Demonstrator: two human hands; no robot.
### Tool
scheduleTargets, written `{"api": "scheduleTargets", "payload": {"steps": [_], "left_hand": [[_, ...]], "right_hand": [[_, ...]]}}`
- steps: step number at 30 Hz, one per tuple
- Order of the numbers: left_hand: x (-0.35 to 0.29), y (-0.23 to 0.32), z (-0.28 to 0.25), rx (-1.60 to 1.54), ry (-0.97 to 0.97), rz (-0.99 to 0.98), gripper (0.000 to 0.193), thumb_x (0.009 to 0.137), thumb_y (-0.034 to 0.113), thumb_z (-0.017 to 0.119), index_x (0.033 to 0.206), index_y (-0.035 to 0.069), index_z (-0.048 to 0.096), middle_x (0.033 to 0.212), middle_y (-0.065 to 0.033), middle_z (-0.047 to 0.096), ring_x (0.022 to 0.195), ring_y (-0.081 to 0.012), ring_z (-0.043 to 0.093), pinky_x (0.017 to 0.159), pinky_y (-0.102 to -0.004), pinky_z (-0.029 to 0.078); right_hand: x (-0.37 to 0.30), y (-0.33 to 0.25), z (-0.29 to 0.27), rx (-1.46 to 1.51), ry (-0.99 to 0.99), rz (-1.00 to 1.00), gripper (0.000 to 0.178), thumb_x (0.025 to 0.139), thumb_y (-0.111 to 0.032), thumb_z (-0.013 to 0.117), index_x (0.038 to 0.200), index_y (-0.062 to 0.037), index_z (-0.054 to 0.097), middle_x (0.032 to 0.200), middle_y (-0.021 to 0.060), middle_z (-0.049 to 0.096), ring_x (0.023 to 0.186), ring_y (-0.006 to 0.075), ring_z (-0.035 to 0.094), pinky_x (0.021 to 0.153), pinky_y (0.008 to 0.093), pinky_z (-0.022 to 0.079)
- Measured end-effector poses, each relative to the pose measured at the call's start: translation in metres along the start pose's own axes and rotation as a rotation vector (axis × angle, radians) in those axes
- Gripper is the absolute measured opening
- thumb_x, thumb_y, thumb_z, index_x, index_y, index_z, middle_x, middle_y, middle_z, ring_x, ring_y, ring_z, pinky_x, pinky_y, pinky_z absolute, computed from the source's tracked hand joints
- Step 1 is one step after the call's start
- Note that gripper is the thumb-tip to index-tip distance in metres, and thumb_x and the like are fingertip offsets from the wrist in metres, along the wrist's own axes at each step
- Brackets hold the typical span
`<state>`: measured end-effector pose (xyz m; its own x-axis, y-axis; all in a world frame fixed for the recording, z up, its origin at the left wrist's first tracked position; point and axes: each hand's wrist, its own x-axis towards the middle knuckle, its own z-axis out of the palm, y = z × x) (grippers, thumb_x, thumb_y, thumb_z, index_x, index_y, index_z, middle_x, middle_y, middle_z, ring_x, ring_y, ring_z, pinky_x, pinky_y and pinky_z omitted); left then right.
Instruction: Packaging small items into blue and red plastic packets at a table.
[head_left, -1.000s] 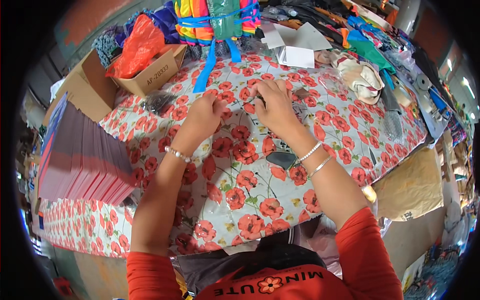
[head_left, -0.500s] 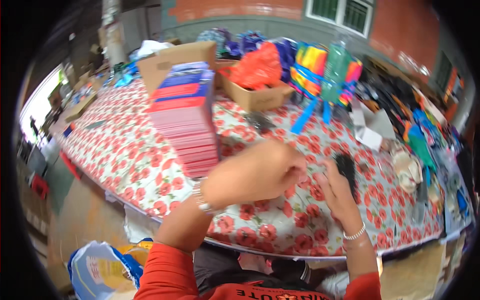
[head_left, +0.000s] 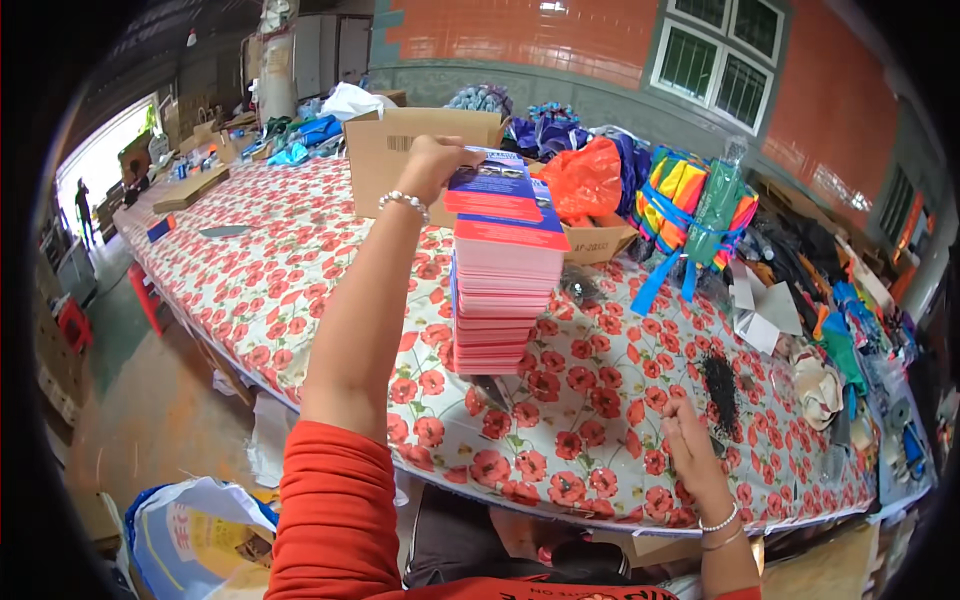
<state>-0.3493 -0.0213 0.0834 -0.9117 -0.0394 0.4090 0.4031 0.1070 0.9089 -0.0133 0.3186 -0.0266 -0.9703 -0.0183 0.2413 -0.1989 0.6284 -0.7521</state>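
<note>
A tall stack of printed cards (head_left: 503, 310), blue and red on top with pink-white edges, stands on the flowered tablecloth. At its top, my left hand (head_left: 437, 165) is closed on the left edge of a blue-and-red card (head_left: 493, 192). My thumb and fingers pinch that card, which seems slightly raised over the others. Low over the cloth at the right is my right hand (head_left: 692, 450), its fingers stretched out and nothing visible in them. Just beyond it lies a pile of small black pieces (head_left: 720, 390).
Behind the stack stands an open cardboard box (head_left: 375, 165); right of it, another box (head_left: 598, 243) holds an orange-red plastic bag (head_left: 583, 178). Rainbow-coloured bundles (head_left: 672, 200) and a green plastic bottle (head_left: 712, 215) stand farther right. Mixed fabric (head_left: 845, 345) heaps along the right edge.
My left hand has gone from above the table's middle, near my right hand, to the top of the card stack and taken a card's edge. My right hand is lower, nearer me. The view has shifted.
</note>
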Motion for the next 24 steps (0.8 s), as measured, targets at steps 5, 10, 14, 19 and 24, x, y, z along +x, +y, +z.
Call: {"api": "scheduleTargets", "payload": {"steps": [5,10,14,19,24], "left_hand": [[0.000,0.007,0.008,-0.228,0.168,0.008,0.018,0.071,0.013,0.074,0.072,-0.002,0.063,0.063,-0.0080,0.059,0.047,-0.0117,0.049,0.040,-0.0230,0.040],[-0.014,0.030,0.003,-0.276,0.246,0.033,0.015,0.073,0.009,0.070,0.072,-0.003,0.062,0.065,-0.0096,0.060,0.050,-0.0131,0.051,0.043,-0.0236,0.042],[-0.018,0.044,0.005,-0.493,0.251,0.149,0.013,0.075,0.006,0.067,0.076,-0.004,0.061,0.069,-0.0117,0.060,0.054,-0.0156,0.054,0.046,-0.0247,0.045],[-0.017,0.063,-0.001,-0.750,0.253,0.280,0.010,0.078,0.004,0.062,0.080,-0.006,0.059,0.075,-0.0143,0.061,0.059,-0.0188,0.058,0.051,-0.0260,0.049],[-0.014,0.087,-0.014,-0.976,0.263,0.412,0.010,0.080,0.001,0.058,0.085,-0.008,0.058,0.081,-0.0169,0.062,0.065,-0.0220,0.062,0.056,-0.0274,0.052]], "right_hand": [[-0.005,-0.002,0.007,-0.092,-0.095,-0.004,0.011,0.090,-0.012,0.043,0.094,-0.0038,0.049,0.075,0.0005,0.045,0.064,0.0118,0.036,0.061,0.0258,0.033],[-0.007,-0.005,0.014,-0.102,-0.145,-0.017,0.010,0.089,-0.011,0.044,0.091,-0.0035,0.049,0.075,0.0009,0.046,0.065,0.0128,0.038,0.062,0.0256,0.034],[-0.003,-0.002,0.019,-0.102,-0.121,-0.075,0.009,0.089,-0.011,0.044,0.090,-0.0034,0.050,0.076,0.0017,0.047,0.066,0.0137,0.039,0.063,0.0258,0.035],[0.008,-0.002,0.021,-0.085,-0.113,-0.209,0.008,0.088,-0.010,0.045,0.092,-0.0040,0.049,0.082,0.0045,0.049,0.074,0.0163,0.042,0.072,0.0270,0.036],[0.020,-0.028,0.017,0.052,-0.111,-0.163,0.007,0.088,-0.009,0.044,0.091,-0.0043,0.048,0.084,0.0054,0.046,0.079,0.0185,0.040,0.076,0.0278,0.034]]}}
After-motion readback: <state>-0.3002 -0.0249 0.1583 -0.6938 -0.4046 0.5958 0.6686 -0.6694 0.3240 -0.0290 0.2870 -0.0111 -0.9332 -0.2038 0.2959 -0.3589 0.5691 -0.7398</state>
